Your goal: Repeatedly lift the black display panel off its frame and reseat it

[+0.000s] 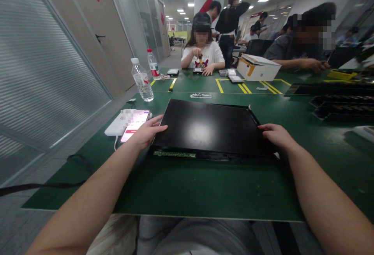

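Observation:
A large flat black display panel [204, 128] lies on the green table mat [204, 192], with a narrow green circuit strip [174, 154] along its near edge. My left hand [147, 132] grips the panel's left edge, fingers curled over it. My right hand [276, 135] holds the right edge the same way. Both forearms reach in from the bottom corners.
A phone with a lit screen [134, 124] on a white power bank [115, 128] lies left of the panel. Two water bottles [142, 80] stand beyond. Black trays [341, 105] sit at the right. A white box [257, 68] and several seated people are across the table.

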The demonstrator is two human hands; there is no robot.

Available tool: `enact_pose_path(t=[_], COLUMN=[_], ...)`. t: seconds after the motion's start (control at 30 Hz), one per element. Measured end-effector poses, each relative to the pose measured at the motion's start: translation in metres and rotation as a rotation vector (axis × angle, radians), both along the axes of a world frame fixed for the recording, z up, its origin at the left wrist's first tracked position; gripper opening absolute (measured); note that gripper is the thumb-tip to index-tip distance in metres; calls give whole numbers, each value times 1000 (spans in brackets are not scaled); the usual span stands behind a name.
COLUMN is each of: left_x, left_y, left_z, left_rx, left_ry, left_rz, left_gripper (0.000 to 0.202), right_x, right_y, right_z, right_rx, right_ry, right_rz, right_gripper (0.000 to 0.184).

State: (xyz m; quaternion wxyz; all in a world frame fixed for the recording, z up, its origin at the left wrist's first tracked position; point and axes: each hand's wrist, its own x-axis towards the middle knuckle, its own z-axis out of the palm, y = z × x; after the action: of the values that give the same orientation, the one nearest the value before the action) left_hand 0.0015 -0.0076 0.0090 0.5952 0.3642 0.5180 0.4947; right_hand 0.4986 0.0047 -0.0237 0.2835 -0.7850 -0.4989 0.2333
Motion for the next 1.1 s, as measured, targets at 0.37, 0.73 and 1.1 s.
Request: enact_pose_path(t=[0.37,0.73,1.1], left_x=[-2,6,7], left_y=[-2,-10,-11], left_z=[3,12,16], left_rx=[130,251,369], left_ry=[40,5,47], left_rz=[-72,-111,0], left_gripper=[69,82,83], right_x=[1,2,-3], right_y=[1,0,1], right_z=[-3,-7,-4], right_rx=[1,135,276], right_ry=[10,50,266], right_rz=[3,-36,-109], right_gripper=[43,29,16])
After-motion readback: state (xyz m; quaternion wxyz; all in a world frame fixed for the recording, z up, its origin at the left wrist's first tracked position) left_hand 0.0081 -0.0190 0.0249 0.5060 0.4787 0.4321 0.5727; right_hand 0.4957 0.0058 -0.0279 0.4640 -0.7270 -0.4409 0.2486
